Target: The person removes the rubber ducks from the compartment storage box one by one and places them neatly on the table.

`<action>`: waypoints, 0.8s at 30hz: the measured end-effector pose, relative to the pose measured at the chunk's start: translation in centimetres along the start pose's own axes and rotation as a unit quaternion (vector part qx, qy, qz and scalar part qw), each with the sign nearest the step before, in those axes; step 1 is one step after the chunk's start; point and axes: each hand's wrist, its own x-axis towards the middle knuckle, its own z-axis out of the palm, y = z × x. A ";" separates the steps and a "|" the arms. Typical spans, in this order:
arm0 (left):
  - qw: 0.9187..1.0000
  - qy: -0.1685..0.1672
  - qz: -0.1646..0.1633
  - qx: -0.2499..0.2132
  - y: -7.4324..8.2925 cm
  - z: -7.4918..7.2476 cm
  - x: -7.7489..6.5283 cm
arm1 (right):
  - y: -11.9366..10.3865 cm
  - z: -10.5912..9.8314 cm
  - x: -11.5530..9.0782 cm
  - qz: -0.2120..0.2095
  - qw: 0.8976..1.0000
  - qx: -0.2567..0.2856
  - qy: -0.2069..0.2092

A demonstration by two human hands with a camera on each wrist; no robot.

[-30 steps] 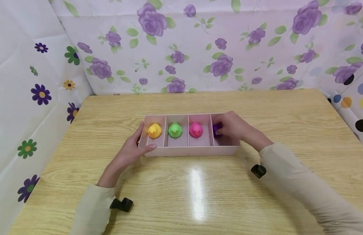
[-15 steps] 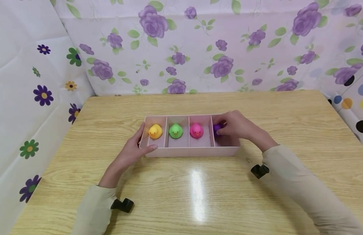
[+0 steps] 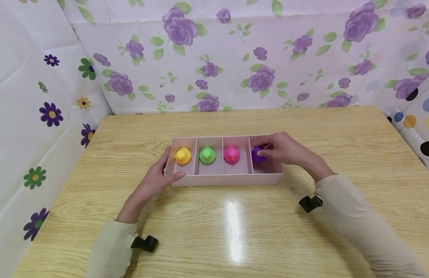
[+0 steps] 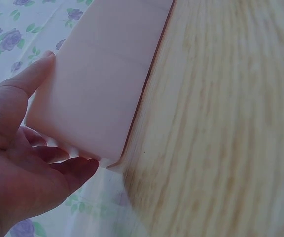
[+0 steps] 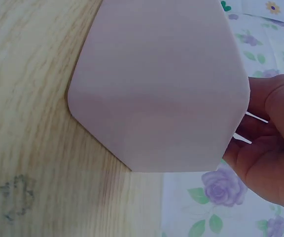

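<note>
Pale wood table (image 3: 186, 224): spreads beneath both hands, bare on the person's side of them and outward from the right hand; beyond the hands it runs back to a flowered cloth (image 3: 228, 50).
Pink box (image 3: 228, 180): sits lengthwise between the hands, open-topped, its four compartments in a row.
Left hand (image 3: 156, 177): part-curled round its own end of the box, thumb over the near rim, fingers at the end wall; it has hold of the box alone.
Right hand (image 3: 287, 148): bent in over the far corner at its own end, thumb and fingers part-way apart about the purple toy; whether it pinches or merely touches, I cannot tell.
Ducks: yellow duck (image 3: 183, 156) in the compartment nearest the left hand, then green duck (image 3: 207, 155), then pink duck (image 3: 232, 155) one compartment short of the right hand.
Purple toy (image 3: 255, 158): in the end compartment, partly covered by the right thumb.
Step in hand: probably settling the purple toy as the last of the row.
Next move: seems to call for parting the right thumb and fingers and lifting straight up, the left hand steadying.
Edges: a thin divider (image 3: 250, 154) stands close on the toy's left-hand side; the rim runs under the right hand.
Open room: upward, plus bare compartment floor on the person's side of the right thumb.
</note>
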 end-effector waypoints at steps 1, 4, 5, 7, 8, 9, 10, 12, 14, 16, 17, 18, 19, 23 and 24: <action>1.000 0.000 0.000 -0.001 0.0 0.0 0.0 | 0.1 0.1 0.0 -0.001 1.000 0.001 0.004; 1.000 0.001 0.000 0.000 0.0 0.0 0.0 | 0.1 0.3 -0.2 -0.002 1.000 0.002 0.020; 1.000 0.002 0.000 0.000 0.0 0.0 0.0 | 0.1 0.3 -0.2 -0.002 1.000 0.003 0.025; 1.000 0.001 0.001 0.002 0.0 0.0 0.0 | 0.1 0.4 -0.2 0.000 0.999 0.004 0.035; 1.000 0.001 0.001 0.003 0.0 0.0 0.0 | 0.1 0.4 -0.3 0.001 0.999 0.005 0.039; 1.000 0.001 0.001 0.003 0.0 0.0 0.0 | 0.1 0.4 -0.3 0.002 0.999 0.008 0.041; 1.000 0.001 0.002 0.003 0.0 0.0 0.0 | 0.1 0.4 -0.3 0.003 0.999 0.009 0.043; 1.000 0.001 0.002 0.005 0.0 0.0 -0.1 | 0.1 0.4 -0.4 0.004 0.999 0.015 0.044; 1.000 0.000 0.002 0.006 0.0 0.0 -0.1 | 0.1 0.4 -0.4 0.001 0.999 0.023 0.044; 1.000 0.000 0.002 0.007 0.0 0.0 -0.1 | 0.1 0.3 -0.5 -0.002 0.999 0.028 0.045; 1.000 0.000 0.002 0.007 0.0 0.0 -0.1 | 0.1 0.3 -0.6 -0.005 0.998 0.030 0.046; 1.000 0.000 0.002 0.008 0.0 0.0 -0.1 | 0.1 0.2 -0.6 -0.007 0.998 0.031 0.047; 1.000 0.001 0.002 0.009 0.0 0.0 -0.1 | 0.1 0.2 -0.6 -0.009 0.998 0.033 0.048; 1.000 0.002 0.003 0.010 0.0 0.0 -0.1 | 0.0 0.0 -0.7 -0.010 0.998 0.034 0.052; 1.000 0.003 0.004 0.009 0.0 0.0 0.0 | -0.1 0.0 -0.8 -0.008 0.998 0.035 0.053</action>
